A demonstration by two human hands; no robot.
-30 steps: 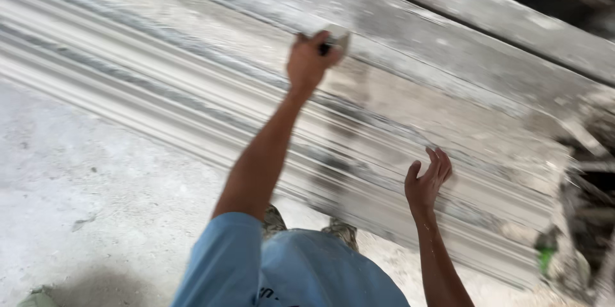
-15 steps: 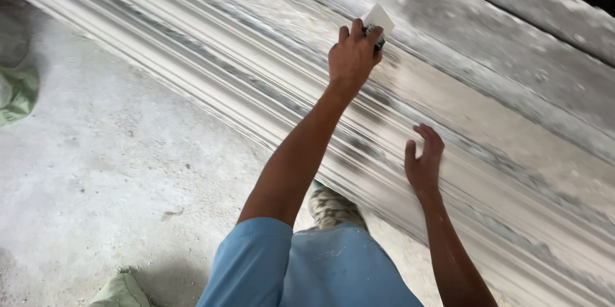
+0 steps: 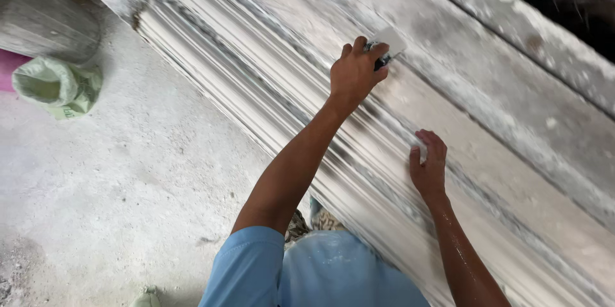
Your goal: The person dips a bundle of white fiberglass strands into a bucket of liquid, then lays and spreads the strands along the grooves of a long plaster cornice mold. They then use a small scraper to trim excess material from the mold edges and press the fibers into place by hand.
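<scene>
A long grey-white plaster moulding (image 3: 256, 83) with many parallel ridges runs diagonally from the upper left to the lower right. My left hand (image 3: 354, 76) is stretched out over it and grips a small flat scraper (image 3: 392, 43), whose pale blade lies on the moulding's smooth upper band. My right hand (image 3: 428, 166) rests lower down on the ridged part with its fingers lightly curled, touching the surface and holding nothing. My forearm there looks wet. My blue shirt fills the bottom of the view.
A dusty concrete floor (image 3: 128, 185) lies to the left. A green sack (image 3: 57, 86) sits at the left edge below a grey drum (image 3: 45, 19). A rough plaster-stained plank (image 3: 512, 32) runs along behind the moulding. My feet (image 3: 314, 222) stand against its lower edge.
The view has shifted toward the moulding's left end, bringing the sack and drum into sight. My left hand keeps the scraper on the upper band. My right hand now lies flatter on the ridges.
</scene>
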